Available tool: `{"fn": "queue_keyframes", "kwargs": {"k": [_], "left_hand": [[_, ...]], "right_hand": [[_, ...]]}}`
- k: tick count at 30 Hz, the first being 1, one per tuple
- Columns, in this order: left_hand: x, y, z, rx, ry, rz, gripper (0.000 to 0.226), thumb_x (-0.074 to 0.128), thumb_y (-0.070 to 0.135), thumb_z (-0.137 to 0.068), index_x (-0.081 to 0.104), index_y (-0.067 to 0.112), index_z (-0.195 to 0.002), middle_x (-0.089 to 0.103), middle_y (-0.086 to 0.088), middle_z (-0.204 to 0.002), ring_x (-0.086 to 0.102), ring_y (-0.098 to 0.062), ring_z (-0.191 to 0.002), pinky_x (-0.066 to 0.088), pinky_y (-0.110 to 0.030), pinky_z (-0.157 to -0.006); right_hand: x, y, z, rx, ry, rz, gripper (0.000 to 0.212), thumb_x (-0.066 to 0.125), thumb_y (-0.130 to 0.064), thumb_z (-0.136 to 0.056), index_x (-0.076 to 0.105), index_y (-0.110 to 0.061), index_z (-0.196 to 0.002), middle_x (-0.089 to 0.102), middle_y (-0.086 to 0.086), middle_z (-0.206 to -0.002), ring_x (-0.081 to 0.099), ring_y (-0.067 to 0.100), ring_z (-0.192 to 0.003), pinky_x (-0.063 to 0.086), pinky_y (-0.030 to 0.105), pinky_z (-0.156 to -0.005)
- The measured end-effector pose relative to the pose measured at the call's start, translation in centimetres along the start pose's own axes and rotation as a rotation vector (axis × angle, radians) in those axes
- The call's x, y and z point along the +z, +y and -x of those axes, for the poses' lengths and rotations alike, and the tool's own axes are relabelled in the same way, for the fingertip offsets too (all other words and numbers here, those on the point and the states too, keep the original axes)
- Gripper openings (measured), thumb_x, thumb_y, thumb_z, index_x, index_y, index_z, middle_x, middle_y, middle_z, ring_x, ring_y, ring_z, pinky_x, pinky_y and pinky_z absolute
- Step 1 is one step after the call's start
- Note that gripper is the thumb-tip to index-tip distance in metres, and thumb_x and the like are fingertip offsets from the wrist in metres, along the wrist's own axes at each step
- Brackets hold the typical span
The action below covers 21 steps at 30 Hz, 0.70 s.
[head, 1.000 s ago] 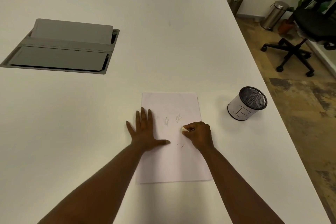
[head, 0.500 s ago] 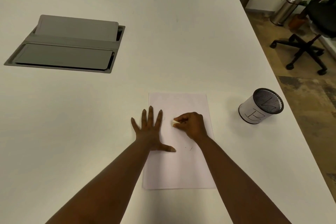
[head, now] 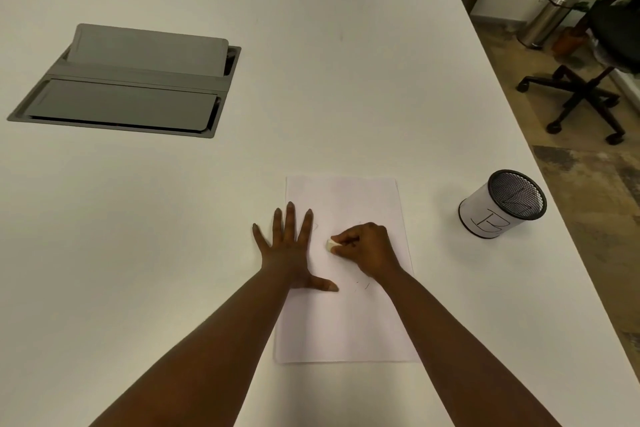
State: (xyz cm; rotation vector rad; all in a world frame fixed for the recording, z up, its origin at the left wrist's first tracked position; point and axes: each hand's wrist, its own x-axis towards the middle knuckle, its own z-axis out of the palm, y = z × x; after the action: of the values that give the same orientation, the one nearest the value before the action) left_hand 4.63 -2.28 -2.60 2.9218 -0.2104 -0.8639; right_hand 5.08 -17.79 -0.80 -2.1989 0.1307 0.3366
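A small white eraser (head: 331, 244) is pinched in the grip of the right hand (head: 369, 248), fingers and thumb curled round it, and is held against the upper middle of a sheet of paper (head: 346, 329). The sheet is pressed flat by the left hand (head: 289, 253), whose fingers are spread straight across its left edge and partly onto the table (head: 346, 97). Around the eraser the paper looks nearly blank, so the rubbing-out is judged well along. A faint line (head: 315, 226) by the left forefinger and a few short pencil strokes (head: 363, 284) below the right hand are left to be removed. Well to the right a mesh cup (head: 502, 208) is seen, and far left a grey hatch (head: 128, 83) is set into the table.
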Motion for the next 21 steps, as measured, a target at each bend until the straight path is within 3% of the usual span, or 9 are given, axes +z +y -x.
{"fn": "queue_keyframes", "kwargs": {"k": [5,11,15,19,21], "left_hand": [[0.1,-0.1,0.0,0.007,-0.003,0.01,0.141,0.057,0.086,-0.05,-0.033,0.026,-0.14,-0.043,-0.011,-0.146,-0.035,-0.034,-0.137,-0.014,-0.068,-0.104],[0.1,-0.1,0.0,0.011,0.0,0.007,0.142,0.057,0.086,-0.05,-0.033,0.025,-0.141,-0.042,-0.01,-0.147,-0.035,-0.034,-0.137,-0.014,-0.068,-0.104],[0.1,0.0,0.1,0.008,-0.002,-0.029,0.142,0.056,0.087,-0.049,-0.033,0.025,-0.141,-0.041,-0.011,-0.147,-0.034,-0.035,-0.138,-0.013,-0.069,-0.104],[0.0,0.1,0.1,-0.002,-0.015,-0.041,0.142,0.056,0.087,-0.05,-0.034,0.024,-0.14,-0.042,-0.011,-0.147,-0.034,-0.035,-0.137,-0.012,-0.069,-0.104],[0.1,0.1,0.2,-0.003,-0.015,-0.041,0.142,0.056,0.087,-0.05,-0.034,0.024,-0.14,-0.042,-0.011,-0.147,-0.034,-0.035,-0.137,-0.012,-0.069,-0.104]], "right_hand": [[0.3,-1.0,-1.4,0.005,0.096,-0.02,0.028,0.076,-0.015,-0.072,0.07,-0.001,-0.095,0.072,0.015,-0.101,0.066,0.022,-0.094,0.048,0.022,-0.083],[0.7,-1.4,-2.4,-0.007,0.155,0.027,0.026,0.074,-0.016,-0.075,0.071,-0.002,-0.095,0.072,0.015,-0.102,0.066,0.024,-0.098,0.047,0.022,-0.085],[-0.3,-0.7,-1.2,0.02,0.045,0.031,0.026,0.076,-0.016,-0.072,0.071,-0.001,-0.094,0.071,0.015,-0.102,0.065,0.023,-0.097,0.047,0.021,-0.083],[-0.8,0.6,1.0,0.032,-0.026,0.027,0.027,0.077,-0.012,-0.071,0.071,-0.002,-0.095,0.072,0.014,-0.101,0.064,0.016,-0.088,0.044,0.006,-0.071],[-0.9,0.7,1.2,0.028,-0.011,0.024,0.027,0.077,-0.011,-0.07,0.071,-0.002,-0.095,0.072,0.015,-0.1,0.064,0.015,-0.086,0.044,0.006,-0.071]]}}
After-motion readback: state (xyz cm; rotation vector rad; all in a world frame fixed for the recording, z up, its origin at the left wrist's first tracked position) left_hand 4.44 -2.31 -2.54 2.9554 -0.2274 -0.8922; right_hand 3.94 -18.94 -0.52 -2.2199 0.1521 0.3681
